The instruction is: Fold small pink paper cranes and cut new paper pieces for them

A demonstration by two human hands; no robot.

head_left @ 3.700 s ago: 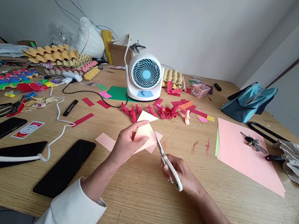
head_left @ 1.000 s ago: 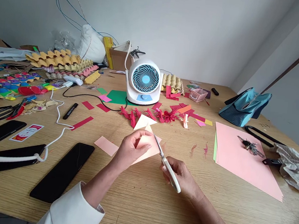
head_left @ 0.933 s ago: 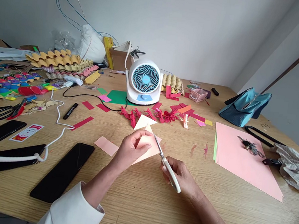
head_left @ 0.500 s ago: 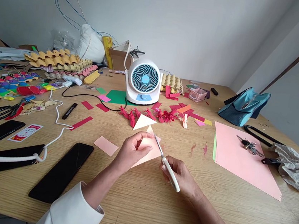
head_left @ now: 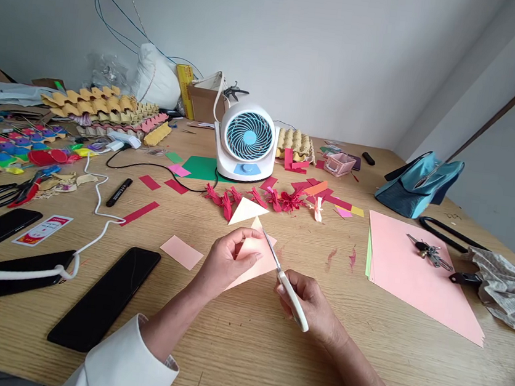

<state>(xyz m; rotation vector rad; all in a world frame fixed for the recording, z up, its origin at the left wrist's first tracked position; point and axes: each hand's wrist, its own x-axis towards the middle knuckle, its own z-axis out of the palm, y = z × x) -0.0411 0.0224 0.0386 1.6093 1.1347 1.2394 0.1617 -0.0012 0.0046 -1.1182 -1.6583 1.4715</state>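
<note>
Over the middle of the table (head_left: 230, 351), the left hand (head_left: 224, 260) pinches a pale pink paper (head_left: 264, 267) between thumb and curled fingers. The right hand (head_left: 312, 301) is closed round the white handles of a pair of scissors (head_left: 291, 295), whose blades lie at the paper's right edge; how far they are parted is hard to tell. Just beyond the paper lies a cream triangle (head_left: 248, 210), with red paper twists (head_left: 226, 203) behind it. Left of the left hand rests a pink strip (head_left: 182, 252), near a black phone (head_left: 106, 296).
</note>
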